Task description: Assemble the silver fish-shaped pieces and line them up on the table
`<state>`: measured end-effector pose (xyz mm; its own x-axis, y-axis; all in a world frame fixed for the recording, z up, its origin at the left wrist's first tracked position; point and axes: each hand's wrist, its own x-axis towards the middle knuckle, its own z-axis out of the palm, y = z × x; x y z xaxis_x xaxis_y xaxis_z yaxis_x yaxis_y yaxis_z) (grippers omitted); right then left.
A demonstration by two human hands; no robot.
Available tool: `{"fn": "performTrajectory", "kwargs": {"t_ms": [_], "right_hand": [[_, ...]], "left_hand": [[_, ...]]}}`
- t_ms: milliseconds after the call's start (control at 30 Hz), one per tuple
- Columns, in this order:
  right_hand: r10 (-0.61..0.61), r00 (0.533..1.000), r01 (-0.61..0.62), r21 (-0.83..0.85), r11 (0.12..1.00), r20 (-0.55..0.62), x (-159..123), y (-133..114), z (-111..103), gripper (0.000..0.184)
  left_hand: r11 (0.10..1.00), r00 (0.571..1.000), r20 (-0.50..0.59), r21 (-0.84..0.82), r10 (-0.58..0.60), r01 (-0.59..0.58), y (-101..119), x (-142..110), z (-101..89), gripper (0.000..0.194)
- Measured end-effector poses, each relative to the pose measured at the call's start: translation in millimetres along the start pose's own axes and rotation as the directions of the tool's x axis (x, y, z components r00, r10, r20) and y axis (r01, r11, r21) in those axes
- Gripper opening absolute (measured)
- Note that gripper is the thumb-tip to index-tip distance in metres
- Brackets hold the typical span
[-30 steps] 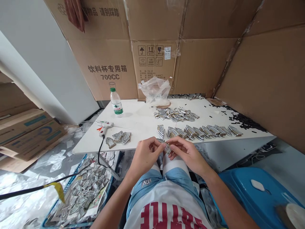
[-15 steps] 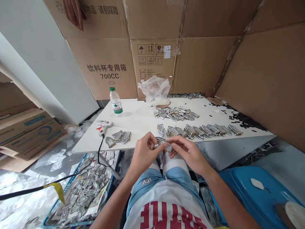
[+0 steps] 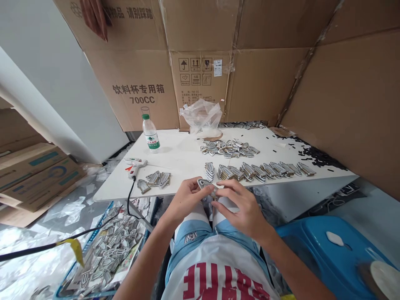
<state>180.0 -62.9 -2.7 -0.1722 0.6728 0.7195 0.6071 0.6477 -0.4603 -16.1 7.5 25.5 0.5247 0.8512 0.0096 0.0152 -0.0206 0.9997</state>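
Observation:
A small grey, arch-shaped metal piece [image 3: 203, 182] is pinched between the thumb and fingers of my left hand [image 3: 188, 196], just past the table's front edge and above my lap. My right hand [image 3: 239, 204] is at the right end of that piece, thumb and fingers spread apart. Whether its fingertips touch the piece is hard to make out. Right behind my hands, a short stack of similar pieces [image 3: 209, 171] stands on the table, with a long overlapping row of them [image 3: 265, 171] to its right.
On the white table [image 3: 178, 158] are a glue gun [image 3: 136, 168], a bottle [image 3: 151, 135], a plastic bag [image 3: 203, 118], a small pile of pieces [image 3: 156, 179], a larger pile [image 3: 229, 148] and black bits [image 3: 315, 156]. A blue crate [image 3: 90, 241] of pieces stands lower left; a blue stool [image 3: 312, 237] lower right.
My right hand has loosened and its fingers have spread from the metal piece. My left hand keeps hold, and the piece has shifted slightly left.

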Motion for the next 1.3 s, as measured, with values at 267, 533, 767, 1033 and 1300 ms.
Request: {"fn": "performTrajectory", "kwargs": {"t_ms": [267,533,767,1033,1300], "right_hand": [[-0.1,0.992,0.092,-0.093,0.991,-0.082,7,11,-12,0.014],[0.147,0.92,-0.282,-0.352,0.892,-0.365,-7,96,-95,0.022],[0.337,0.889,-0.441,-0.377,0.814,-0.31,-33,151,-106,0.039],[0.41,0.882,-0.47,-0.378,0.797,-0.232,-32,159,-90,0.043],[0.442,0.868,-0.497,-0.405,0.767,-0.227,-38,164,-90,0.048]], "left_hand": [[0.998,1.0,0.007,0.055,-0.016,0.015,5,-3,1.5,0.049],[0.992,0.999,-0.027,0.124,-0.027,0.03,22,-8,-5.2,0.053],[0.991,0.999,-0.012,0.13,-0.034,0.035,17,-4,-6.2,0.051],[0.989,1.0,-0.007,0.142,-0.026,0.027,16,-4,-6.7,0.048],[0.989,0.999,-0.001,0.144,-0.036,0.036,17,-6,-7.6,0.05]]}}
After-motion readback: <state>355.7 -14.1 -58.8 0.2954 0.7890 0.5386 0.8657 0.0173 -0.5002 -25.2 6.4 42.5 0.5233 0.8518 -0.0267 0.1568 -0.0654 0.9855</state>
